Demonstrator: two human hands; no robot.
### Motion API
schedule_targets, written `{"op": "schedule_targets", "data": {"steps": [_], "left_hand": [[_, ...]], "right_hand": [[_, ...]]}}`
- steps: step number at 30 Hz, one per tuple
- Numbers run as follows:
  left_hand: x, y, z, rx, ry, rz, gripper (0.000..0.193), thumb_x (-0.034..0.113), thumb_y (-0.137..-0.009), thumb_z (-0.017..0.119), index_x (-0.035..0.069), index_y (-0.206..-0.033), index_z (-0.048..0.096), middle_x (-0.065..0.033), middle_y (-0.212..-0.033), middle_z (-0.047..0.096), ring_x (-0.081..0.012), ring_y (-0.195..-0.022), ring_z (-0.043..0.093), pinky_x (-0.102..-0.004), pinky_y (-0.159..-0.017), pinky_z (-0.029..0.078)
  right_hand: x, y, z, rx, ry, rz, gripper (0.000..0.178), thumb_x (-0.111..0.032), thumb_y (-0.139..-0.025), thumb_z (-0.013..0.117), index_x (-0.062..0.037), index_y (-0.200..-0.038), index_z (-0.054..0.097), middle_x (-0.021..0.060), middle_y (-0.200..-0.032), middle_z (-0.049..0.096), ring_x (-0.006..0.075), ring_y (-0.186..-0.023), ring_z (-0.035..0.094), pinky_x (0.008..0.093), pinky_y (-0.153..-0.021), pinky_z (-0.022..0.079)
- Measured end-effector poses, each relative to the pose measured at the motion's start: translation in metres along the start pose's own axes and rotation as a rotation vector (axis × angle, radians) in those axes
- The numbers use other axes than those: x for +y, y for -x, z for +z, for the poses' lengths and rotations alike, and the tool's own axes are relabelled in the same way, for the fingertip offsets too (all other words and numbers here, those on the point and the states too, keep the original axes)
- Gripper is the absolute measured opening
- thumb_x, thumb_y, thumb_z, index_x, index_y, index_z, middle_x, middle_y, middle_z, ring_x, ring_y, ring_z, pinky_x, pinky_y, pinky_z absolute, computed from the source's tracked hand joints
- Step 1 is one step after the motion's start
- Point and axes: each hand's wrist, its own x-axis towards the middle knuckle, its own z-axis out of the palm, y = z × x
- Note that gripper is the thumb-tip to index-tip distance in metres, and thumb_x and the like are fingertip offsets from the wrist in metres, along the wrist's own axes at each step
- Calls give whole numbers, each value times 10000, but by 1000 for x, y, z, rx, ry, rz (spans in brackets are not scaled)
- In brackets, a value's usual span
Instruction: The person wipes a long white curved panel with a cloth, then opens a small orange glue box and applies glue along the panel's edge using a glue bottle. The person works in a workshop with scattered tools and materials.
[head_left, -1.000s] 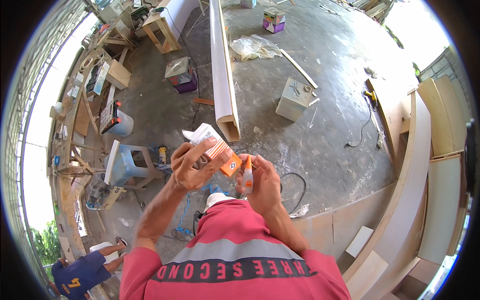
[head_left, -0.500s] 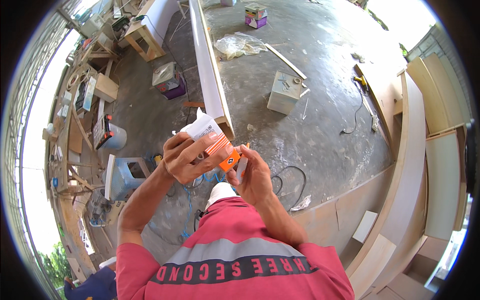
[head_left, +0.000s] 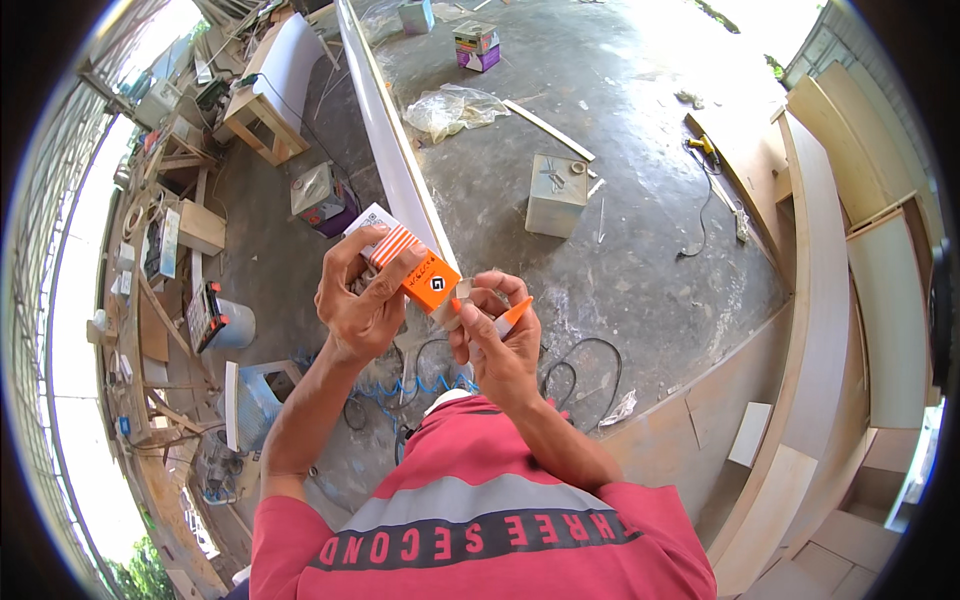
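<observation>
A messy workshop floor (head_left: 640, 265) with lots of things on it.
A long white panel (head_left: 388, 140) lies near a crumpled sheet of clear plastic (head_left: 455, 110) and a thin strip of wood (head_left: 550, 131). A square tin (head_left: 556, 212) has a roll of tape (head_left: 579, 168) on top. On the left, a pale bucket (head_left: 235, 326) stands near a blue stool (head_left: 257, 402). On the right, a yellow power tool (head_left: 704, 146) with a black cord (head_left: 707, 205) is near big wooden boards (head_left: 850, 150).

**Grey floor (head_left: 650, 280), scattered things**

Toward the far edge — a purple tin (head_left: 477, 50), a plastic sheet (head_left: 453, 112), a wood strip (head_left: 548, 130). Nearer the middle stands a pale tin (head_left: 555, 205). By the right edge, a cord (head_left: 706, 222); by the left — a bucket (head_left: 235, 326).
</observation>
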Motion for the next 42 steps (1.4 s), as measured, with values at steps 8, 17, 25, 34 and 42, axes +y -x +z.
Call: {"op": "schedule_targets", "data": {"steps": [8,17,25,34,42], "left_hand": [[-10,6,22,85,58,-141,527,-174,-716,693,120,-1145,778,-97,-1179,593,-124,-768,662,-248,-627,535],[-32,57,47,-127,186,-452,447,-94,-750,758,68,-1167,750,-112,-1152,615,-212,-870,692,-320,-713,560],[-58,152,60,-492,199,-738,555,56,-737,838,34,-1266,673,-149,-1139,635,-280,-1017,668,-383,-860,535],[-115,189,75,-426,859,-1636,189,104,-885,745,-27,-1020,730,-49,-798,686,-74,-681,617,-232,-612,486],[-150,143,158,-150,829,-1739,210,127,-901,726,-40,-1028,710,-65,-768,685,-105,-627,628,-240,-585,496]], "right_hand": [[21,-15,-14,25,203,-101,205,-61,-974,673,23,-1153,620,79,-899,694,95,-684,657,217,-513,495],[35,-35,-38,191,281,-68,150,-93,-982,675,24,-1072,652,51,-805,685,72,-615,631,202,-478,464],[68,-34,-115,478,728,98,122,-86,-960,681,27,-1004,689,55,-743,682,77,-559,620,220,-463,464],[66,-78,-229,727,1103,-15,147,-119,-930,697,27,-934,690,72,-708,687,127,-541,660,272,-501,502],[31,-227,-307,734,1179,-88,199,-175,-954,693,18,-904,692,67,-691,679,124,-508,638,280,-482,490]]}}
